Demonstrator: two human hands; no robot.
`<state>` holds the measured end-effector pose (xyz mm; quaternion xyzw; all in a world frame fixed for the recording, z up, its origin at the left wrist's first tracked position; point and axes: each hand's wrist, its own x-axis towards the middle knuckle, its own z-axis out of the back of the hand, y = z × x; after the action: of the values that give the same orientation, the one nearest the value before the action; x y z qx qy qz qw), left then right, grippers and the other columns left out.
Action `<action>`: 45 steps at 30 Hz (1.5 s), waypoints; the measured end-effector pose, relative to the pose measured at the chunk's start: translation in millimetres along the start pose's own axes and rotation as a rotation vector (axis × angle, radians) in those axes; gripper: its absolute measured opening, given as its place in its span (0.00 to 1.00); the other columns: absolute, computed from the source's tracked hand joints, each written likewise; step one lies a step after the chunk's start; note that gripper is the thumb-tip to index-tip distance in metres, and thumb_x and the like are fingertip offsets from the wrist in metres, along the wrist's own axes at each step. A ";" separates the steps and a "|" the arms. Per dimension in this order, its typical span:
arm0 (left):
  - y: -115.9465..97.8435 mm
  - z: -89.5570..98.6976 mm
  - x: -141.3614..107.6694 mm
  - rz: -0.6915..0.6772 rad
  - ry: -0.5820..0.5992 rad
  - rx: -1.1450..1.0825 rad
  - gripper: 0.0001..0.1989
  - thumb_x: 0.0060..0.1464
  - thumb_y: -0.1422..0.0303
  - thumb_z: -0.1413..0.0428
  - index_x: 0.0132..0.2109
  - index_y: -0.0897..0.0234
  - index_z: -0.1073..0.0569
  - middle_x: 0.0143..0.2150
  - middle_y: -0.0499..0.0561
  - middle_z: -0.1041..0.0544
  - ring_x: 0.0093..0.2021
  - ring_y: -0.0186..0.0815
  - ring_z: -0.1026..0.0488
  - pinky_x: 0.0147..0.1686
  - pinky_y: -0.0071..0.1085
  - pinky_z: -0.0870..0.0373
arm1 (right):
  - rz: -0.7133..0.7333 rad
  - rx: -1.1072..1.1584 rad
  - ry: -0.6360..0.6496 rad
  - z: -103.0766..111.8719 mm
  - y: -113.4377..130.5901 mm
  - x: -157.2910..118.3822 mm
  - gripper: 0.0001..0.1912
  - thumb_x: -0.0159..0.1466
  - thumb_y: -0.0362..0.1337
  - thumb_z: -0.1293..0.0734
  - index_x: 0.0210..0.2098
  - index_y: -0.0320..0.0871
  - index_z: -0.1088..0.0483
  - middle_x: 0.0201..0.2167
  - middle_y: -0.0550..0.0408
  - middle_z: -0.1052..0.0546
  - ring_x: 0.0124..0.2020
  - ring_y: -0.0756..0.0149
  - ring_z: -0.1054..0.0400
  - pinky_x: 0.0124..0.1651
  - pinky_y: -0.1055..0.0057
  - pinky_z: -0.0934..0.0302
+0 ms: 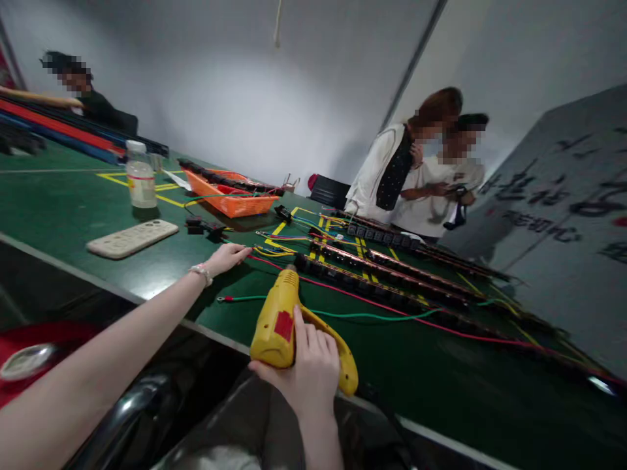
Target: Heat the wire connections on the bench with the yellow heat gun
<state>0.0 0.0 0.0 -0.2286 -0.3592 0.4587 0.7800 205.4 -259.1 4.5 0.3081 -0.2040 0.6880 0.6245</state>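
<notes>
Here — green table [465, 391], pale wall [235, 111] — the right grip [313, 362] clasps a heat gun [270, 323], left grip [225, 259] unclear.

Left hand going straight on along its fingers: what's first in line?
The left hand would likely meet the yellow wires just past its fingertips; depth is unclear, so they may already touch.

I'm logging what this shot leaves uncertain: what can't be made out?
All in the head view:
Heat gun: the part beneath the right hand is hidden by it.
Left hand: exactly what its fingertips grip is too small to tell.
Bottle: label print too small and blurred.
Red wire: far end lost in dimness toward the right edge.
</notes>
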 end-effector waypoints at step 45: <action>-1.7 7.4 -2.2 0.008 0.023 -0.072 0.28 0.52 0.44 0.55 0.19 0.64 0.37 0.16 0.45 0.37 0.20 0.29 0.41 0.23 0.27 0.47 | 0.105 0.043 -0.039 13.5 -22.4 7.7 0.51 0.49 0.71 0.42 0.58 0.39 0.39 0.36 0.50 0.26 0.35 0.61 0.34 0.41 0.64 0.47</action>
<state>-5.5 -2.6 5.1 -0.2633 -0.3657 0.4461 0.7733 229.5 -259.4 17.2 0.3235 -0.2173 0.7180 0.5767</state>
